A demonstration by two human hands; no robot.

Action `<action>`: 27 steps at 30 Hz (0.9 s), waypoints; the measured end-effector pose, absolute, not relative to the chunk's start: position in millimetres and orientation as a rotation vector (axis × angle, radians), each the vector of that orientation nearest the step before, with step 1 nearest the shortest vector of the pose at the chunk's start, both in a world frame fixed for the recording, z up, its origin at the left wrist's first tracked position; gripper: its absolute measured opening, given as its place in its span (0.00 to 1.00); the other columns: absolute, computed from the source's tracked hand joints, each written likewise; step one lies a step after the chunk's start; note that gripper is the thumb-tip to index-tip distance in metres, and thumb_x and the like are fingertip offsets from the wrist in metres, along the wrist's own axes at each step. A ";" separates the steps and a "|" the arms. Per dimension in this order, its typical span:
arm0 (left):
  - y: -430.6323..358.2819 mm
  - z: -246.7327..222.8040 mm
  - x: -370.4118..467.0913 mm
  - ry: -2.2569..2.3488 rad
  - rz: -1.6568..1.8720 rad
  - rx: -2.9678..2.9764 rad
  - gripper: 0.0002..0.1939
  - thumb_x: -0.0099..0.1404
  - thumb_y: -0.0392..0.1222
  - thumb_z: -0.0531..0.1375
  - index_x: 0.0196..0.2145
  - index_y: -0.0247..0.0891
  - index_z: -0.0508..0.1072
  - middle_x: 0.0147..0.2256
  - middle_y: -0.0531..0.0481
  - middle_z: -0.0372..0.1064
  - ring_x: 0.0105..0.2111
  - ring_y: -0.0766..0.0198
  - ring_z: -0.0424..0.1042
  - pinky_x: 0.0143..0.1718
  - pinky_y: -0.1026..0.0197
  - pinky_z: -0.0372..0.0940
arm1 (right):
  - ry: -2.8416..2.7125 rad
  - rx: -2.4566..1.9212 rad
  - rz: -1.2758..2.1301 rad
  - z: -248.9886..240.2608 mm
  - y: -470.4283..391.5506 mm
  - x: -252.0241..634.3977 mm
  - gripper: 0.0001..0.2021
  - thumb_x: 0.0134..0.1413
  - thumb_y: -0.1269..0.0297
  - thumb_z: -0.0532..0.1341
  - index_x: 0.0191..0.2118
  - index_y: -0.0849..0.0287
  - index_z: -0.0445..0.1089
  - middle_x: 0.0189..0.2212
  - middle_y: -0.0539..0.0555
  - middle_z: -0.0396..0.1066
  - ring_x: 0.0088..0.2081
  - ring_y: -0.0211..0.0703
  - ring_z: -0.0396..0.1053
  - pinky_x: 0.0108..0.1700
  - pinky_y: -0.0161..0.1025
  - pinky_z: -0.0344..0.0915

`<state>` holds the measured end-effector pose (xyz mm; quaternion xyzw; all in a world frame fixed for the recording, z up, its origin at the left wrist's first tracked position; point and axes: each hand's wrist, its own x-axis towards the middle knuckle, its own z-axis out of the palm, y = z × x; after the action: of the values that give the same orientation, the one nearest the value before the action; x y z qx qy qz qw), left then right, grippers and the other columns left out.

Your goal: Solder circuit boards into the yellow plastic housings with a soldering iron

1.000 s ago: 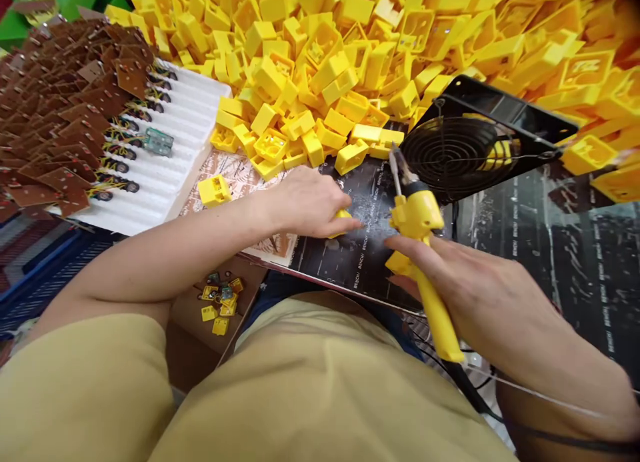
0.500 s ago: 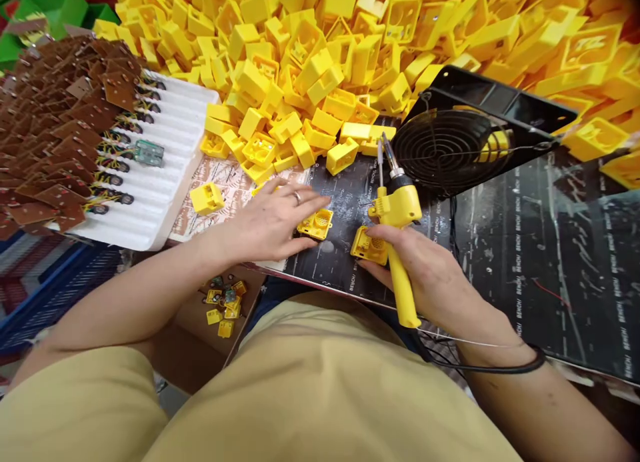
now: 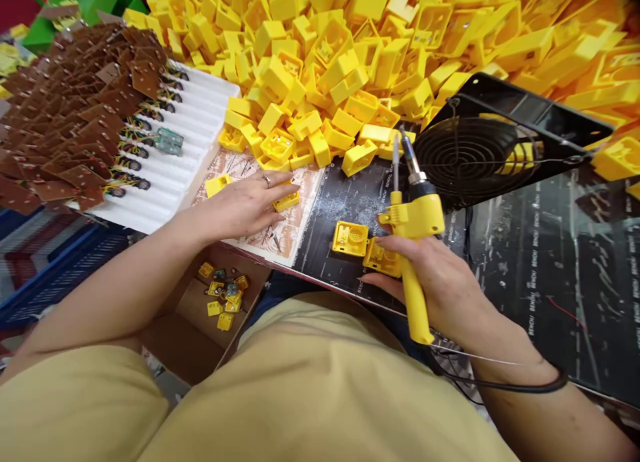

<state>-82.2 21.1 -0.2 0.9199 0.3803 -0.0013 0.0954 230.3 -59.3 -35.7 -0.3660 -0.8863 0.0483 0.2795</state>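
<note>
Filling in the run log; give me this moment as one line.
left hand: touching yellow housing | right hand: holding soldering gun, open housing | beside it: another open housing | beyond: black fan

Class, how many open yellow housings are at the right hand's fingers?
2. One housing lies on the black mat; the other, just right of it, is partly covered by the right hand. More may be hidden beneath that hand.
</note>
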 end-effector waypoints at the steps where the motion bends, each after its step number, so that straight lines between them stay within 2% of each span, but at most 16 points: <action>1: 16.9 -3.8 -81.1 1.136 0.039 2.727 0.21 0.69 0.40 0.54 0.57 0.31 0.67 0.60 0.35 0.61 0.57 0.49 0.67 0.58 0.46 0.64 | -2.388 -0.947 0.097 -36.3 -56.4 224.2 0.19 0.60 0.59 0.62 0.52 0.60 0.60 0.39 0.58 0.71 0.38 0.47 0.70 0.40 0.43 0.69; 4: -3.2 -17.3 -65.5 1.018 0.250 2.705 0.20 0.67 0.34 0.54 0.56 0.32 0.68 0.58 0.34 0.64 0.55 0.52 0.69 0.56 0.50 0.67 | -2.425 -0.887 0.033 -40.4 -50.6 210.1 0.16 0.61 0.62 0.61 0.51 0.61 0.61 0.35 0.56 0.71 0.34 0.45 0.69 0.36 0.40 0.67; 8: -23.2 -25.3 -54.4 0.700 0.374 2.689 0.28 0.64 0.24 0.49 0.61 0.33 0.63 0.65 0.32 0.51 0.63 0.57 0.60 0.58 0.58 0.65 | -2.424 -0.869 -0.002 -44.5 -51.7 214.9 0.14 0.59 0.70 0.61 0.50 0.63 0.63 0.30 0.53 0.69 0.29 0.42 0.67 0.31 0.37 0.64; 10: -26.0 -22.7 -58.9 0.771 0.435 2.716 0.26 0.65 0.25 0.47 0.59 0.33 0.64 0.65 0.33 0.52 0.64 0.57 0.58 0.59 0.56 0.63 | -2.424 -0.871 0.011 -45.1 -53.5 222.4 0.14 0.59 0.70 0.62 0.49 0.63 0.63 0.31 0.53 0.69 0.29 0.41 0.68 0.30 0.36 0.65; 11: -26.8 -20.8 -61.1 0.895 0.471 2.723 0.23 0.67 0.28 0.48 0.58 0.32 0.65 0.63 0.33 0.56 0.63 0.56 0.59 0.59 0.54 0.63 | -2.422 -0.877 0.021 -45.4 -54.3 225.2 0.14 0.58 0.70 0.62 0.49 0.63 0.63 0.31 0.53 0.69 0.29 0.41 0.68 0.31 0.36 0.65; 13: -29.2 -17.5 -60.5 1.184 0.517 2.708 0.20 0.69 0.41 0.52 0.56 0.31 0.68 0.57 0.33 0.64 0.58 0.50 0.65 0.57 0.47 0.64 | -2.410 -0.899 0.035 -46.6 -55.1 227.4 0.14 0.59 0.69 0.63 0.49 0.62 0.63 0.32 0.53 0.70 0.29 0.41 0.68 0.31 0.36 0.66; 15: -33.7 -16.9 -50.8 1.350 0.486 2.694 0.30 0.66 0.58 0.56 0.56 0.32 0.69 0.52 0.33 0.68 0.52 0.45 0.69 0.51 0.44 0.67 | -2.401 -0.912 0.043 -47.9 -55.0 225.9 0.15 0.59 0.67 0.62 0.50 0.61 0.62 0.33 0.53 0.70 0.31 0.41 0.69 0.32 0.36 0.67; 17: -38.5 -19.2 -36.0 1.365 0.380 2.720 0.35 0.62 0.65 0.56 0.55 0.33 0.70 0.48 0.34 0.69 0.47 0.43 0.70 0.46 0.43 0.68 | -2.404 -0.912 0.044 -48.2 -54.5 224.1 0.14 0.60 0.66 0.61 0.51 0.60 0.62 0.34 0.53 0.71 0.33 0.42 0.71 0.33 0.38 0.68; 18: -40.0 -21.0 -28.9 1.352 0.319 2.729 0.34 0.62 0.64 0.56 0.54 0.33 0.70 0.47 0.35 0.70 0.46 0.43 0.70 0.44 0.43 0.68 | -2.409 -0.913 0.045 -47.6 -54.5 224.1 0.14 0.61 0.66 0.61 0.51 0.60 0.62 0.35 0.54 0.71 0.34 0.44 0.71 0.34 0.39 0.69; 20: -40.2 -24.8 -18.2 1.282 0.240 2.719 0.29 0.65 0.55 0.57 0.56 0.32 0.67 0.46 0.36 0.71 0.46 0.46 0.70 0.45 0.46 0.67 | -2.418 -0.917 0.050 -45.3 -55.1 226.6 0.14 0.61 0.67 0.60 0.51 0.58 0.61 0.36 0.54 0.71 0.36 0.45 0.72 0.36 0.40 0.70; 23: -35.9 -29.7 -12.9 1.019 0.294 2.701 0.27 0.68 0.38 0.53 0.63 0.32 0.59 0.53 0.39 0.69 0.51 0.56 0.69 0.53 0.55 0.64 | -2.435 -0.930 0.075 -41.6 -57.0 233.6 0.18 0.58 0.71 0.62 0.53 0.57 0.60 0.37 0.55 0.71 0.35 0.45 0.72 0.36 0.39 0.71; 25: -32.1 -31.0 -16.5 0.869 0.321 2.756 0.27 0.70 0.37 0.51 0.65 0.32 0.55 0.59 0.37 0.64 0.54 0.59 0.67 0.56 0.58 0.62 | -2.443 -0.915 0.082 -40.9 -57.9 237.4 0.20 0.57 0.73 0.63 0.53 0.56 0.61 0.34 0.54 0.71 0.31 0.44 0.72 0.33 0.38 0.71; 27: -27.1 -29.0 -29.0 0.938 0.285 2.841 0.27 0.71 0.43 0.52 0.65 0.32 0.55 0.63 0.33 0.58 0.54 0.55 0.68 0.55 0.55 0.63 | -2.446 -0.889 0.078 -41.0 -58.6 239.7 0.21 0.56 0.72 0.63 0.54 0.54 0.60 0.32 0.53 0.71 0.29 0.44 0.71 0.31 0.39 0.70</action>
<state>-29.0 -27.1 -29.0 0.9431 0.3115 0.0947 0.0682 239.7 -58.6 -41.0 -0.3290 -0.9056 0.0290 0.2659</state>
